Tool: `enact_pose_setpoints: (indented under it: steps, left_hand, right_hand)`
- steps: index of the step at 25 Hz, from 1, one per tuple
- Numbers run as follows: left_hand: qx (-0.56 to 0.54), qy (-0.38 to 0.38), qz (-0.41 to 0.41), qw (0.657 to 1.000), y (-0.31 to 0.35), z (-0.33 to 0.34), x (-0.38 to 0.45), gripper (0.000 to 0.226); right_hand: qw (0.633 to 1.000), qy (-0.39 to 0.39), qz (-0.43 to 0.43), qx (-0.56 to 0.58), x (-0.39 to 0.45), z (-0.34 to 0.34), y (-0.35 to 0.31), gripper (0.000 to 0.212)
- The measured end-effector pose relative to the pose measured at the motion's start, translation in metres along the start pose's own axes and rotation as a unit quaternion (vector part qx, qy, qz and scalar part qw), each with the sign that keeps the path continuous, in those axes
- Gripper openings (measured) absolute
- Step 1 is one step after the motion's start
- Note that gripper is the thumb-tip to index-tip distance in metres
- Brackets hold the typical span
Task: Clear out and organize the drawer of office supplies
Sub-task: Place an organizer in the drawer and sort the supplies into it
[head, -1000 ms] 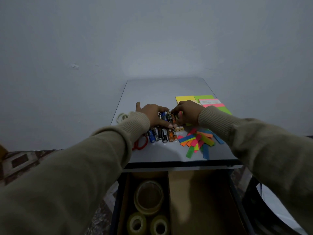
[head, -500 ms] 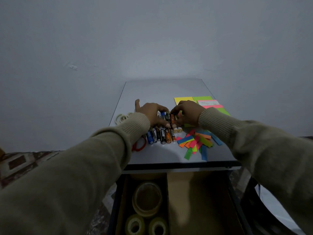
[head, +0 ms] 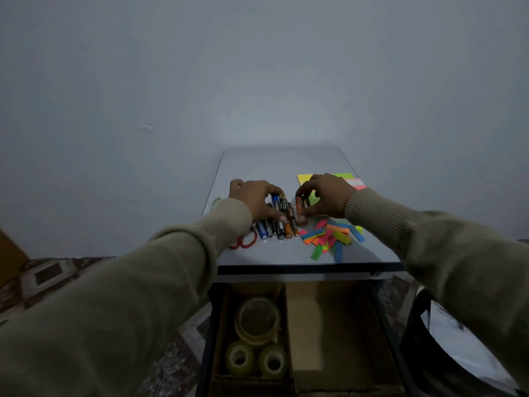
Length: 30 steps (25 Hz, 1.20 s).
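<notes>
Orange battery (head: pixel 299 204) pinched in right hand (head: pixel 329 194) | left hand (head: pixel 254 200) fingers curled over batteries (head: pixel 279 224) lying beneath it | coloured strips (head: pixel 332 236) just nearer than right hand | open drawer (head: pixel 329 325) below both hands, tape rolls (head: pixel 257 336) inside

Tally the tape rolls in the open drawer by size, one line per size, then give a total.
Large tape roll: 1
Small tape rolls: 2
Total in the drawer: 3
All three lie in the left compartment; the large roll sits behind the two small ones.
</notes>
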<state>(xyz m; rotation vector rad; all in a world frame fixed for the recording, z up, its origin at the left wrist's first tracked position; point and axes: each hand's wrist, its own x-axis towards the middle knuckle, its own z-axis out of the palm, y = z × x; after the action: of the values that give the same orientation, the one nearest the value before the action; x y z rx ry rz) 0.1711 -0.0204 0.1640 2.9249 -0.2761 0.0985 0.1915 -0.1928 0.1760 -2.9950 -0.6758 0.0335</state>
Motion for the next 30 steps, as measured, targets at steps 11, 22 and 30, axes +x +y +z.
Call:
enact_pose_setpoints:
  steps: [11, 22, 30]
  left_hand:
    - [-0.051, -0.017, -0.011, 0.999, 0.011, -0.015, -0.142, 0.070]
    - [-0.142, -0.094, -0.062, 0.984, -0.013, 0.025, -0.245, 0.066]
    - [-0.121, -0.101, -0.077, 0.985, -0.037, 0.038, -0.280, 0.066]
  right_hand:
    - [0.997, -0.039, -0.051, 0.040, -0.111, -0.008, -0.066, 0.061]
    - [0.984, -0.165, -0.051, 0.032, -0.186, 0.080, -0.136, 0.054]
    - [0.939, -0.222, -0.174, -0.198, -0.203, 0.180, -0.152, 0.047]
